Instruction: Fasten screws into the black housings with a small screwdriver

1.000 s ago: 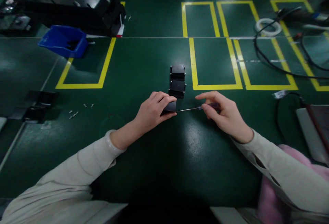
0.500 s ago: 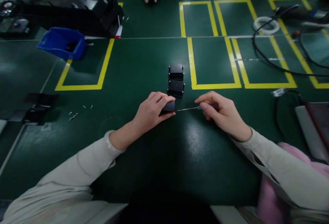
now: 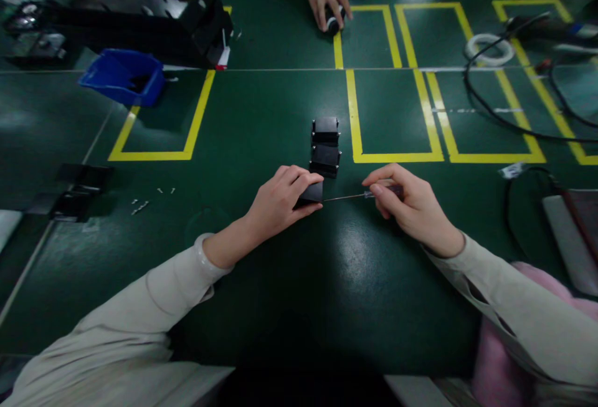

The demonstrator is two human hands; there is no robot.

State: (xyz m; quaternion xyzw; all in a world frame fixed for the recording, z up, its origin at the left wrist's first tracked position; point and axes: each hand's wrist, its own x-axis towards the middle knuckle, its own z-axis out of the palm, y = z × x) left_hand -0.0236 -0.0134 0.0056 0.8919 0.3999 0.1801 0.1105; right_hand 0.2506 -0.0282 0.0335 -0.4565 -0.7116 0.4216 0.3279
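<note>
Holding, in the head view, a small black rectangular block (image 3: 312, 194) between fingers and thumb of the left hand (image 3: 283, 200), and gripping a slim metal-shafted, dark-handled screwdriver (image 3: 346, 197) in the right hand (image 3: 405, 203). Has the block low over the dark green tabletop (image 3: 261, 108), just nearer than two black blocks with silver screw heads (image 3: 326, 156). Points the screwdriver at the block's right end; cannot tell whether seated in a screw or merely close. Could slip sideways with a poorly seated tip, perhaps scratching the block or jabbing the left thumb, close beside. Could twist the block under too light a hold, possibly bumping the neighbouring pair. Might also scatter the loose silver screws (image 3: 140, 207) through a careless leftward sweep.
</note>
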